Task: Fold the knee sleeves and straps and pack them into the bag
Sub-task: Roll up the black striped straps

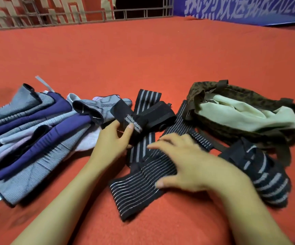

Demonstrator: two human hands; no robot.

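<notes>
Straps [143, 175]: black w/ grey stripes, lying crossed in a loose heap at centre, between sleeves and bag; one rolled strap [259, 171] sitting apart at right, just below bag.
Left hand [114, 138]: pinching the black tab end of a strap [130, 121] btw thumb and fingers, lifting it a bit.
Right hand [187, 161]: fingers spread and straight, pressing flat on the long strap, gripping nothing.
Sleeves [28, 138]: grey, purple, pale ones, fanned in an overlapping pile at left; not folded yet, prob. next after straps.
Bag [245, 110]: brown patterned, pale lining, slumping open at right; nothing black visible inside, so packing seems not begun.
Handling: straps looking light, soft, stretchy, floppy; likely springing back unless held down. Best taking hold at the stiffer tab end, other hand pinning the band while folding. Tabs may be snagging on neighbours, can't tell.
Sleeves handling: soft knit, limp, light; grab by the cuff edges.
Surface: red felt-like floor covering, slightly grippy by look, helping cloth stay put.
Room: lattice rail and red wall at back left, blue banner w/ white lettering at back right.
</notes>
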